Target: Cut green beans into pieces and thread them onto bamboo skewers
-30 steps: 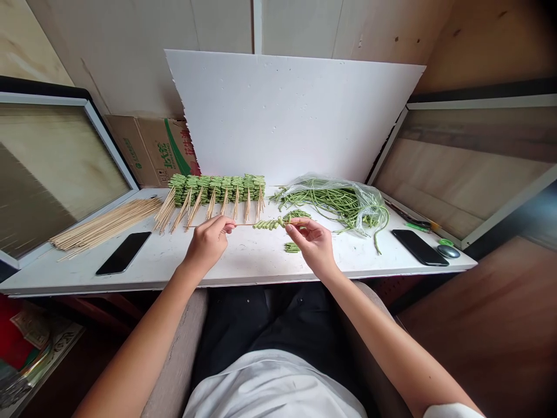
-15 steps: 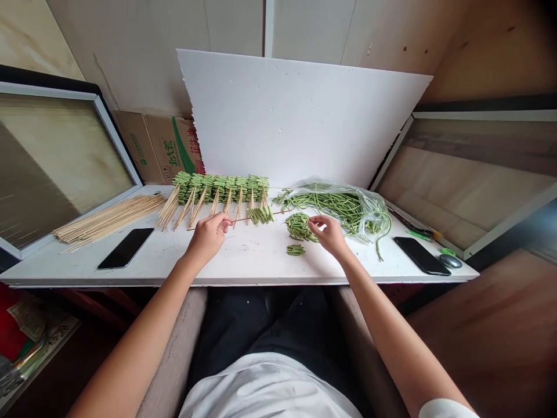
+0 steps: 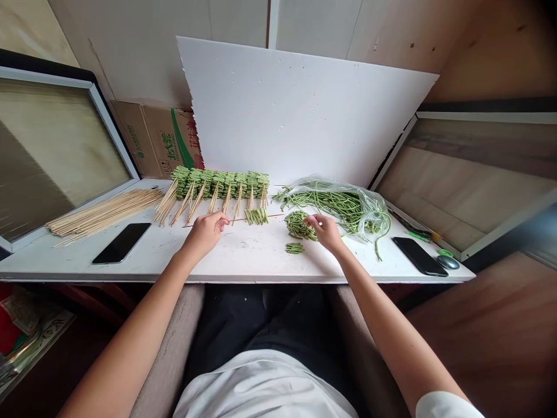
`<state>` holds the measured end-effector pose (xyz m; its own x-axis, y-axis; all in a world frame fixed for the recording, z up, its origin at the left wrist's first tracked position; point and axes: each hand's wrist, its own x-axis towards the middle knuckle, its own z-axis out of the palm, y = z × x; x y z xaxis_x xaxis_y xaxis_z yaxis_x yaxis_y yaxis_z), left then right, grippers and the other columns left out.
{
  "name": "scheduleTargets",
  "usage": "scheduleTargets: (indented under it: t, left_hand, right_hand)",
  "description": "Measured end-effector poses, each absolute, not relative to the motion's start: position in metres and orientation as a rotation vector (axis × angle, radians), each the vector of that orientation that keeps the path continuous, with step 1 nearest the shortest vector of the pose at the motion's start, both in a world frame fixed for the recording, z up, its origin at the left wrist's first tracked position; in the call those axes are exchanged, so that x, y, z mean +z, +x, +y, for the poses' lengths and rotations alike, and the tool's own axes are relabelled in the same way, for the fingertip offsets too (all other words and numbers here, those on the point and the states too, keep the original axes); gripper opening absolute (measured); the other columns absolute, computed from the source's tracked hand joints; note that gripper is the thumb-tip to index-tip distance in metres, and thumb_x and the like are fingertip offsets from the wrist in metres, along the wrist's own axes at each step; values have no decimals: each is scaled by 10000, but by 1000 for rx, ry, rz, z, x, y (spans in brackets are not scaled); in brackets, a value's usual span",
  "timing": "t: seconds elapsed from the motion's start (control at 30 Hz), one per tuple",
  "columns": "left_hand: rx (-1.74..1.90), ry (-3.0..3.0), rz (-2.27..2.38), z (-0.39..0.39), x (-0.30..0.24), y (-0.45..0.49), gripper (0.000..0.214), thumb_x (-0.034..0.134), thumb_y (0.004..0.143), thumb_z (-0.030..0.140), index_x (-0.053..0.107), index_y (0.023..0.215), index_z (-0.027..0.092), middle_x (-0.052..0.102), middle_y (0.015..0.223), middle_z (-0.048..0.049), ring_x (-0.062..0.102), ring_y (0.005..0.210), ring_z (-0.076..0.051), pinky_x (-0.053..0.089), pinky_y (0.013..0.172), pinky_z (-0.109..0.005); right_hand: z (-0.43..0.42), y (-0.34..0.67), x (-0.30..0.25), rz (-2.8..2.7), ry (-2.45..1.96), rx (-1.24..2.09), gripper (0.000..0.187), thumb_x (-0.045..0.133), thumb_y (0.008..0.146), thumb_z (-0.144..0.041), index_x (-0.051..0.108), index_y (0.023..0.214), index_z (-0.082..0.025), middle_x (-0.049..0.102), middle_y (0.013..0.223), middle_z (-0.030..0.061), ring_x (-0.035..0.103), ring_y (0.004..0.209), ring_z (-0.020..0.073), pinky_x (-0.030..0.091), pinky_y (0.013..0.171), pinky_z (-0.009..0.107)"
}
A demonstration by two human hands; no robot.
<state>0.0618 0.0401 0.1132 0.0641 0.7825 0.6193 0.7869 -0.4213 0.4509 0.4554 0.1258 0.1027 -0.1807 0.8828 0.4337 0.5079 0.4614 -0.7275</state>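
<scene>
My left hand (image 3: 205,231) pinches a thin bamboo skewer (image 3: 235,220) that lies level over the white table (image 3: 243,255). A short row of cut green bean pieces (image 3: 256,216) is threaded on it. My right hand (image 3: 325,230) rests at a small pile of cut bean pieces (image 3: 297,224), its fingers curled on the pile's right edge. A smaller cluster of cut pieces (image 3: 295,248) lies just in front. Behind stands a row of finished bean skewers (image 3: 220,187).
A bundle of bare skewers (image 3: 104,212) and a black phone (image 3: 121,242) lie at the left. A clear bag of long green beans (image 3: 343,204) sits at the right, then a second phone (image 3: 419,255) and scissors (image 3: 418,231). A white foam board (image 3: 300,110) leans behind.
My right hand left the skewer's tip and went to the pile of cut pieces. The threaded pieces now sit further left along the skewer, which dropped closer to the table.
</scene>
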Motion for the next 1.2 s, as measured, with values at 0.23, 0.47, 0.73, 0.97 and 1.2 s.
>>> scheduleTargets:
  t: [0.23,0.47,0.73,0.97,1.2]
  left_hand:
    - [-1335,-2317,-1698,44,106,56,237,501,943,221,732,895,203,686,709,-22,642,667,-186,483,674,-282]
    - [-1345,-2334,-1743,44,105,57,251,484,927,226,730,889,193,669,688,-15,621,662,-175,473,664,-265]
    - [-1325,-2348,-1786,43,106,56,268,479,953,280,729,909,191,676,728,-23,621,690,-180,470,700,-280]
    - [-1327,-2368,-1793,44,107,53,263,478,956,279,721,905,190,675,730,-22,622,693,-181,470,706,-284]
    - [-1334,-2364,-1791,44,108,54,247,490,944,263,719,893,187,677,725,-24,628,690,-183,473,701,-292]
  right_hand:
    - [79,455,113,-1808,-803,1053,566,620,924,-745,727,829,-198,653,679,13,572,650,172,464,673,321]
    - [61,453,132,-1854,-528,1165,486,647,953,-675,665,774,-223,548,604,-21,516,640,171,445,672,324]
    - [68,453,120,-2003,-708,1063,236,475,939,-149,691,1000,-221,709,894,44,643,807,189,489,717,331]
    - [73,456,109,-2357,-879,543,342,491,890,-68,752,1045,-223,757,1069,86,659,1004,251,518,936,444]
    - [72,453,100,-2531,-903,224,100,700,946,-224,793,980,-239,729,944,84,602,925,274,516,885,439]
